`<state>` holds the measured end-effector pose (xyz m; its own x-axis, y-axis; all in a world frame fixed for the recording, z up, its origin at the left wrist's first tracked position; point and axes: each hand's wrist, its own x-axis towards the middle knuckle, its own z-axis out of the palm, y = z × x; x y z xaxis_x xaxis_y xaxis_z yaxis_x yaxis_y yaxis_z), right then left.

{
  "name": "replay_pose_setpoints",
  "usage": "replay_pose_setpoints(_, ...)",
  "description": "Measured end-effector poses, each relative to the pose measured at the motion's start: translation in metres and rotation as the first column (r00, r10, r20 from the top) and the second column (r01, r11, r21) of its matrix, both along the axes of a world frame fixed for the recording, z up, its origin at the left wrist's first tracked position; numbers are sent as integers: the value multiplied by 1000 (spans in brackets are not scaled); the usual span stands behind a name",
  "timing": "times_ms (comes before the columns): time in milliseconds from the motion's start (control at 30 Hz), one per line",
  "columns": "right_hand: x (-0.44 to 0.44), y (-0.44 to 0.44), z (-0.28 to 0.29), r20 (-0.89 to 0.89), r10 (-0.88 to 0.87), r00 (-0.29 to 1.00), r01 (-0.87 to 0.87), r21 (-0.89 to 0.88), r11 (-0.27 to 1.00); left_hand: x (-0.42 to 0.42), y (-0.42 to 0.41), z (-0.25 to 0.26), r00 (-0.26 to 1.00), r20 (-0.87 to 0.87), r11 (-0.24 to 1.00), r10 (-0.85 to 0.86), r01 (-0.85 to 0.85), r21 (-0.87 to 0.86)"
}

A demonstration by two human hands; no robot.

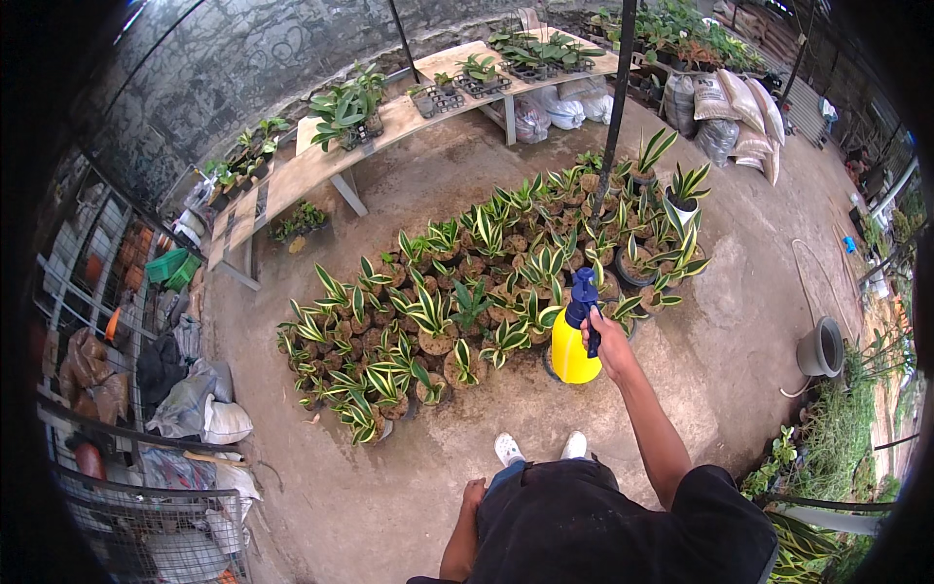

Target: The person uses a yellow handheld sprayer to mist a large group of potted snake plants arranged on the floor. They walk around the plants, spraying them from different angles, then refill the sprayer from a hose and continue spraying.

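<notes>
My right hand point(610, 343) grips the dark blue handle of a yellow pump sprayer point(574, 350), held upright in front of me at the near edge of the plants. Its blue pump head hides some leaves behind it. My left hand point(474, 492) hangs low beside my thigh, and its fingers are too small to make out clearly. Before me stands a long bed of potted snake plants point(430, 314) with yellow-edged leaves, packed close together on the concrete floor. Among them grows a darker green plant point(469, 303).
A black pole point(616, 109) rises from the plants. Behind them runs a wooden bench point(401, 120) with potted plants in trays. Stuffed sacks point(737, 109) are piled at the far right, above a grey bucket point(820, 347). Wire-mesh racks point(95, 292) and bags line the left.
</notes>
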<state>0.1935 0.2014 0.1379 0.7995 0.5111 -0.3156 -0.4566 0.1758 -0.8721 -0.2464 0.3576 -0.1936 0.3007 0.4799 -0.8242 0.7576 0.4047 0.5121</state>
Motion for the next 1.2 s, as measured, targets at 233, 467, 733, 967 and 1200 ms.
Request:
replay_pose_setpoints(233,3,-1,-5,-19,1,1000,-1,3,1000,5,-2,6,999,-17,999,-32,33,37)
replay_pose_setpoints(467,2,0,-8,-14,-5,1000,5,-10,1000,2,1,2,999,-3,999,-48,48,20)
replay_pose_setpoints(733,-1,3,-6,-10,4,1000,-4,-8,1000,-11,8,-23,996,-25,996,-89,88,-16)
replay_pose_setpoints(967,8,3,-5,27,-20,999,21,-31,999,-5,2,-17,999,6,999,-38,38,-18)
replay_pose_setpoints(1200,20,7,3,75,-44,996,48,-41,998,-11,2,-25,1000,25,998,-4,6,-58)
